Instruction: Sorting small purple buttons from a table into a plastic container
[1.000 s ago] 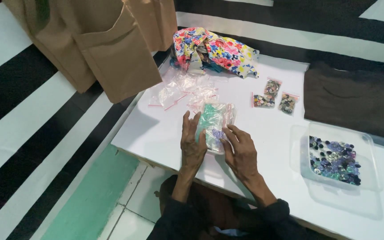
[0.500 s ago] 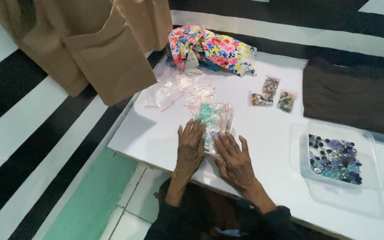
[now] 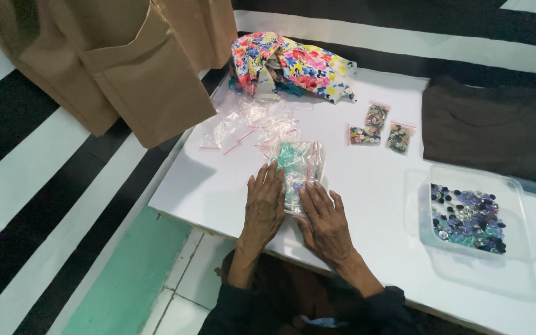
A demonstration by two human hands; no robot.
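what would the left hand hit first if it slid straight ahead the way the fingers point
The left hand lies flat, fingers pointing away across the table. Straight ahead it would probably meet the loose empty plastic bags first, with the flowered cloth beyond them.

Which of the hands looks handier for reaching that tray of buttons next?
The right hand, probably. Both hands lie flat on the clear bag, but the clear tray of buttons sits on the right side of the white table; the left hand would have to cross over.
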